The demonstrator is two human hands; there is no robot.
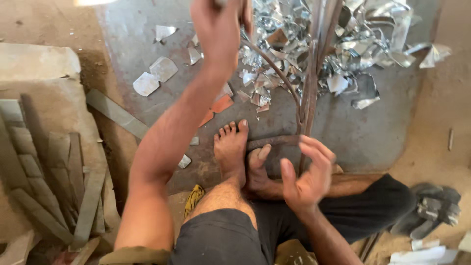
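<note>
Fingers spread on the right hand (306,176), held open just beside the upright metal shears (310,93).

Fingertips (321,147) hover at the tool's lower blades, near but apparently not gripping. Left hand (218,29) is raised high, curled around the long curved handle (274,68) at the top edge; how tight, I cannot tell. Both bare feet (240,152) pin the base bar (274,141) to the floor. Behind, a heap of shiny sheet-metal scraps (343,44); strips (59,181) stacked well left.
</note>
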